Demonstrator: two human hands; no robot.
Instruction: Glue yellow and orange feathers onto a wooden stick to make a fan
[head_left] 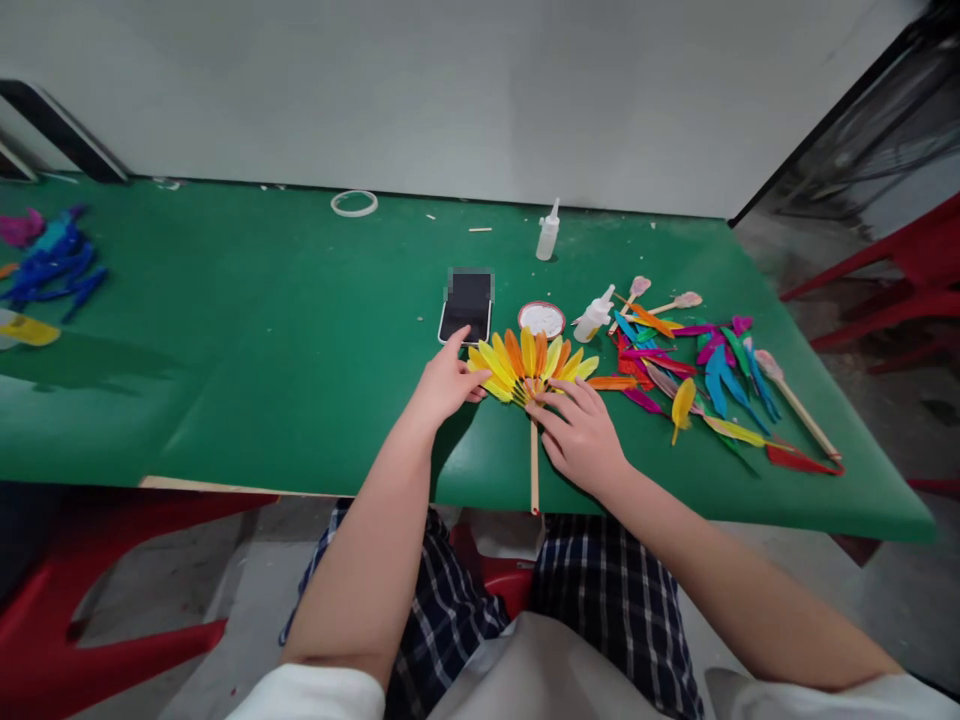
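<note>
A feather fan (529, 360) of yellow and orange feathers lies spread at the table's front, its thin wooden stick (535, 465) pointing toward me. My left hand (448, 380) pinches the fan's left edge, thumb on top of a yellow feather; its index finger reaches toward the bottom of a smartphone (466, 310). With bent fingertips, my right hand (579, 430) presses on the feather bases near the top of the stick. What lies under those fingertips is hidden. Just behind the fan are a round dish of white material (541, 320) and a white glue bottle (594, 316) lying tilted.
Loose coloured feathers (675, 370) are scattered on the right, with several wooden sticks with pinkish heads (799, 405) among them. Another glue bottle (548, 235) stands upright farther back. A white ring (354, 204) lies near the wall, and blue feathers (56, 265) are far left.
</note>
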